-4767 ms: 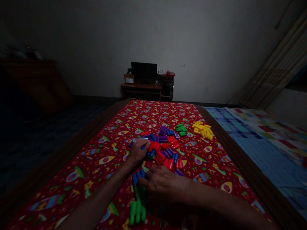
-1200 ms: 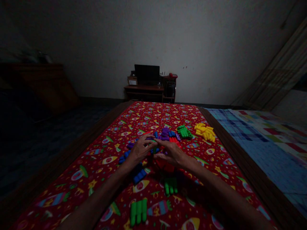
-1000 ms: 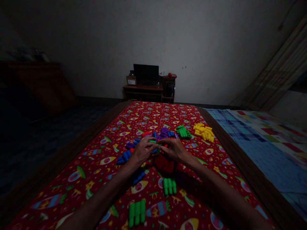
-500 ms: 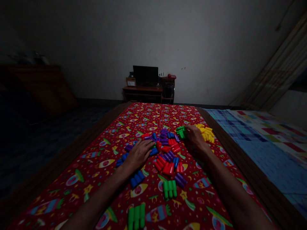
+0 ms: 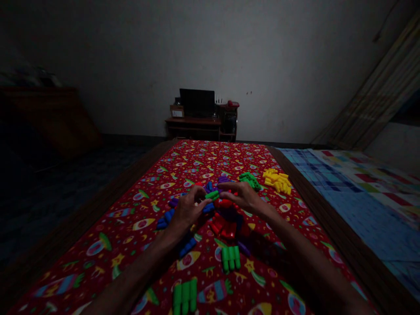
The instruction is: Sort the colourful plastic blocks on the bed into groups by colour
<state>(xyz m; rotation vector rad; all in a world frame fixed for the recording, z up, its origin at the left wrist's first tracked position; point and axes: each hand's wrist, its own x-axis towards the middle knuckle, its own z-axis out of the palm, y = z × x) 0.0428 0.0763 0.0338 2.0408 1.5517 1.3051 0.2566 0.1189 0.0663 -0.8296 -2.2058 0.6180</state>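
My left hand (image 5: 189, 208) is closed in a pinch on a green toy block (image 5: 212, 195) above the middle of the mixed pile. Just to the right, my right hand (image 5: 241, 197) holds its fingers and thumb apart, their tips close to that green block; whether they touch it I cannot tell. Below and around both hands lie red blocks (image 5: 227, 227), blue blocks (image 5: 166, 218) and purple blocks (image 5: 223, 179), partly hidden. Behind my right hand rests a green heap (image 5: 250, 180), with a yellow heap (image 5: 277, 181) to its right.
Two ribbed green pieces, a nearer one (image 5: 185, 296) and a farther one (image 5: 231, 258), lie on the red patterned cloth (image 5: 131, 245). A desk with a monitor (image 5: 197, 102) stands against the far wall. To the right is a surface with blue checked bedding (image 5: 331, 183).
My right hand has moved left from the green heap to the middle pile. My left hand, earlier flat over the blocks, now pinches a green block.
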